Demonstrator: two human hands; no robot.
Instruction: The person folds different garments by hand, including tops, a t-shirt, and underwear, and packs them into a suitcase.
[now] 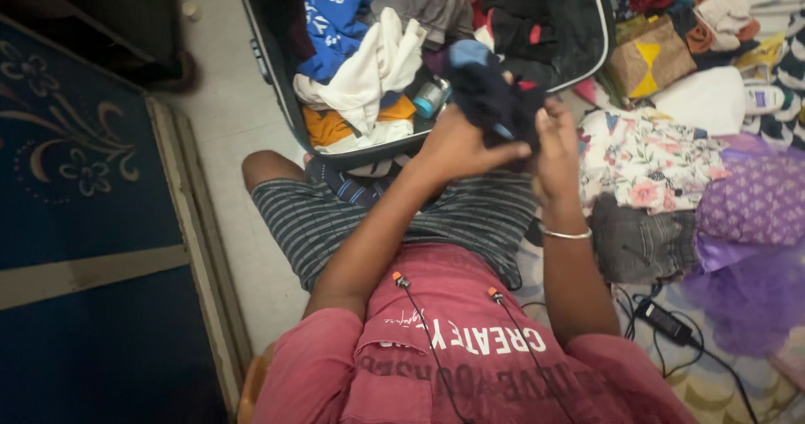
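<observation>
I sit on the floor in striped shorts and a red shirt, facing an open black suitcase (277, 63) stuffed with clothes. My left hand (457, 143) and my right hand (555, 143) are both closed on a dark navy garment (490, 97) held up in front of the suitcase's near edge. A silver bangle sits on my right wrist. Inside the suitcase lie a blue shirt (331, 21), a white cloth (369, 72), an orange garment (331, 126) and a grey one (423, 0).
A pile of clothes lies at the right: floral fabric (646, 160), purple cloth (750, 206), grey shorts (641, 244). A black charger with cable (662, 319) rests beside my right leg. A dark blue rug (75, 181) borders the left.
</observation>
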